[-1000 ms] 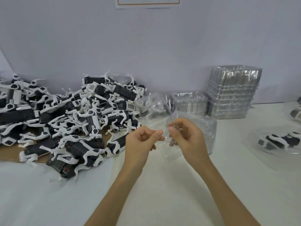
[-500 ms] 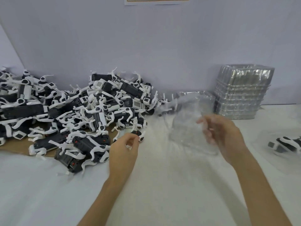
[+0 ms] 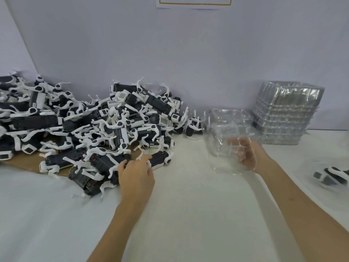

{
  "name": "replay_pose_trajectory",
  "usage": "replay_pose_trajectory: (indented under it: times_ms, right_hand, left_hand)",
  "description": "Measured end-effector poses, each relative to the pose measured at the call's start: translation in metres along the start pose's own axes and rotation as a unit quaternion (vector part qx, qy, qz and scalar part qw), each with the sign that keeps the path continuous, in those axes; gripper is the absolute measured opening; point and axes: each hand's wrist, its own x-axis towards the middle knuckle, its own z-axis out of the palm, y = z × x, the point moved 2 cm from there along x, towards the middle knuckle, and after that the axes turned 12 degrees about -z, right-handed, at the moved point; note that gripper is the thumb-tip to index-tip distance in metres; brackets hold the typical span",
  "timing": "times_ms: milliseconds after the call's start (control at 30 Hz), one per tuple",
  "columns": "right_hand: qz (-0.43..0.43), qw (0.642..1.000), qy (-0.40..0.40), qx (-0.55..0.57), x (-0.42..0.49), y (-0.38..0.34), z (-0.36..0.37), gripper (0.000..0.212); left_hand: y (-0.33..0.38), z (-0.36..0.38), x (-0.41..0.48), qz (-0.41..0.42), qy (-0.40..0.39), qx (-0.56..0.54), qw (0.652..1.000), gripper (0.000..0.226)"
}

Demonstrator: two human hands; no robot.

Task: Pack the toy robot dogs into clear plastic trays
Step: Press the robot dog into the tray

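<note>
left hand curls over a toy robot dog at the near edge of the pile; right of the pile, right hand grips a clear tray.

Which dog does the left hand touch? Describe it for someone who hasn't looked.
Start at the pile of black-and-white dogs against the wall on the left. Follow its near edge to the right end, where the left hand touches one dog. Black with white ends, it sticks out alone onto the table at the pile's front right corner, on the side of the tray.
</note>
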Motion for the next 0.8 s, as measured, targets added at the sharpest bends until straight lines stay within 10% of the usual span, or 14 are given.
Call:
replay_pose_trajectory:
  times_ms: [300, 467, 567, 800]
  right_hand:
    - [-0.153, 0.986, -0.047, 0.036, -0.076, -0.039, 0.024, 0.025]
    - [-0.444, 0.834, -0.124, -0.304, -0.177, -0.045, 0.036, 0.012]
    - [-0.436, 0.751, -0.186, -0.459, -0.212, -0.019, 0.036, 0.015]
    - [-0.422, 0.688, -0.198, -0.556, -0.222, 0.015, 0.035, 0.023]
  left_hand:
    - [0.020, -0.018, -0.008, 0.008, -0.013, -0.243, 0.970, 0.014]
    - [0.018, -0.027, -0.003, -0.075, -0.019, -0.403, 0.912, 0.020]
    - [0.015, -0.026, -0.001, -0.117, -0.007, -0.445, 0.888, 0.020]
    - [0.012, -0.024, -0.001, -0.178, -0.006, -0.536, 0.825, 0.019]
